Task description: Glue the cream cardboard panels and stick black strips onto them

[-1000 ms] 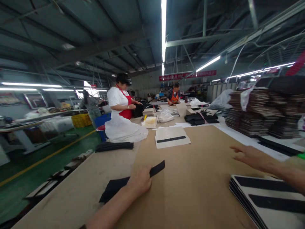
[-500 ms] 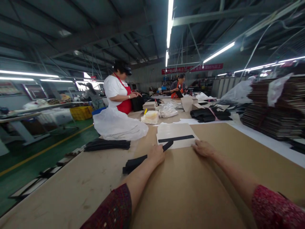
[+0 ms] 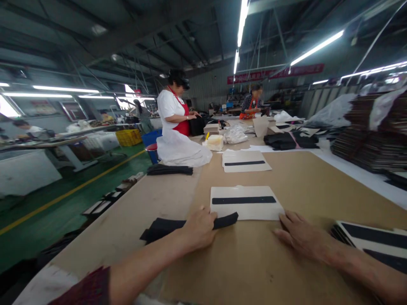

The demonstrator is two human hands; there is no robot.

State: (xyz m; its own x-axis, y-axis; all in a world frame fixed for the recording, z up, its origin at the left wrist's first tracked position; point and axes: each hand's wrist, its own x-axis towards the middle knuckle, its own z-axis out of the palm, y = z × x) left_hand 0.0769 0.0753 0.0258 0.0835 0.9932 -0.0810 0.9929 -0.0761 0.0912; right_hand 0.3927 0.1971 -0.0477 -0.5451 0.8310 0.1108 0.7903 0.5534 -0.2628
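Note:
A white rectangular panel (image 3: pixel 254 213) lies on the table in front of me, with a black strip (image 3: pixel 244 200) running across its middle. My left hand (image 3: pixel 201 226) is closed around a loose black strip (image 3: pixel 229 219), whose free end juts out to the right along the panel's near edge. Under and beside my left wrist lies a bundle of black strips (image 3: pixel 159 228). At the panel's near right corner, my right hand (image 3: pixel 294 231) touches the edge with its fingertips, thumb spread apart on the table. Farther back sits a stack of white panels (image 3: pixel 248 168), its top one bearing a black strip.
Panels with black strips (image 3: pixel 378 239) are piled at the right. Another black strip bundle (image 3: pixel 170 170) lies by white plastic sheeting (image 3: pixel 184 148) at the left edge. A co-worker in a red apron (image 3: pixel 173 110) stands beyond; tall brown stacks (image 3: pixel 359 144) rise at the right.
A white panel with a black strip now lies nearer me, apart from the stack behind. Both hands have come closer to me, the left still holding a black strip. The camera view has shifted.

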